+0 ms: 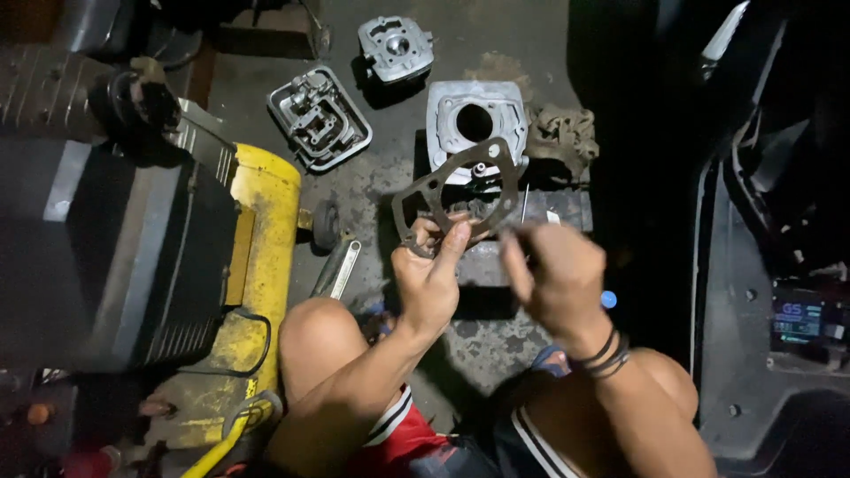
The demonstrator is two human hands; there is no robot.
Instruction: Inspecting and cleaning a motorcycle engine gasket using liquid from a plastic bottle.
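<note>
On the oily concrete floor [496, 336]: a person squats, bare knees apart, both hands up in front of them over the stained patch.
Left hand [431, 276]: fingers and thumb pinched tight on the lower edge of a thin, dark, flat metal gasket [450, 188] with a big round hole and small bolt holes, lifting it clear of the floor and tilting it toward the camera.
Right hand [556, 276]: closed in a loose fist just beside the gasket's right side, wrist ringed with dark bands [602, 357]; it's blurred, and I cannot tell whether anything sits inside that grip.
Gasket position: held in the air between the person and the grey cast-aluminium cylinder block [476, 119] with its round bore, partly overlapping that block in the view.
Beside the block: a crumpled, grimy beige rag [564, 134] touches its right edge.
Further back: a small silvery finned cylinder head [396, 46] sits near the top, and a rectangular silver engine cover with mechanism parts inside [320, 118] lies to its left.
Left flank: a yellow cylindrical tank [258, 257] lies alongside a dark boxy machine housing [106, 257].
Near the left knee: a flat steel wrench [337, 270] rests on the floor.
</note>
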